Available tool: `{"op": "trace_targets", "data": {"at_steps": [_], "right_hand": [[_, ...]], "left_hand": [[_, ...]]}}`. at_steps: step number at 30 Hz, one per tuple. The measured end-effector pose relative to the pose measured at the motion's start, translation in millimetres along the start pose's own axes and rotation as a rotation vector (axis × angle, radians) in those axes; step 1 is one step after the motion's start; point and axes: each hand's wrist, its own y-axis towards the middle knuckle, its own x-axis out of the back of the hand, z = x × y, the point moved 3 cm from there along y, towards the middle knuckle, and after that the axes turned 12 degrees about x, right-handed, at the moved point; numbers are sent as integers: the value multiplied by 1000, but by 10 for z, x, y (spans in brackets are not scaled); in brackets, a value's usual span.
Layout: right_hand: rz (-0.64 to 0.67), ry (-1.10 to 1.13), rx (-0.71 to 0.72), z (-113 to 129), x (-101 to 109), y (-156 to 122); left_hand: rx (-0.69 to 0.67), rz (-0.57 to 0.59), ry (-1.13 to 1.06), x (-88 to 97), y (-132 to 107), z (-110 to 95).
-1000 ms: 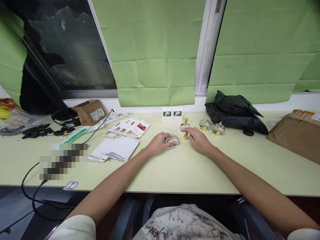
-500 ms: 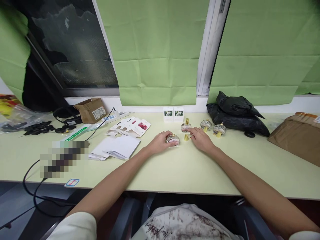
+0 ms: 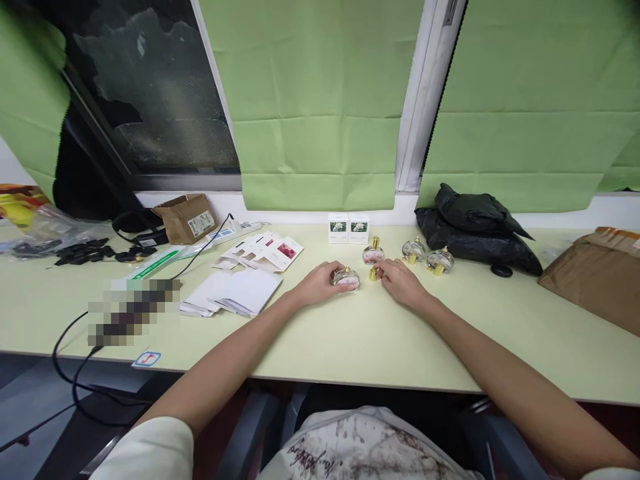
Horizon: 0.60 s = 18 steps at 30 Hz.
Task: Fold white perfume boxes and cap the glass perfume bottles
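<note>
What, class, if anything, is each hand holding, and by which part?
The left hand holds a round glass bottle by its left side. The right hand has its fingers at a small gold cap; whether it grips the cap cannot be told.

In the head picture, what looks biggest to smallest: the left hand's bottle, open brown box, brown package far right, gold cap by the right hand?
1. Brown package, partly out of view
2. Open brown box
3. Bottle in the left hand
4. Gold cap by the right hand

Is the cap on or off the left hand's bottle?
Off: only a short gold nozzle tops the perfume bottle in the left hand.
</note>
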Motion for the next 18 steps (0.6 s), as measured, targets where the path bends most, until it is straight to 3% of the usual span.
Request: {"op": "trace_targets", "data": {"at_steps": [18], "right_hand": [[-30,14,-16,-32,-19,-8]], "left_hand": [[4,-13,-7,2,4,26]]}}
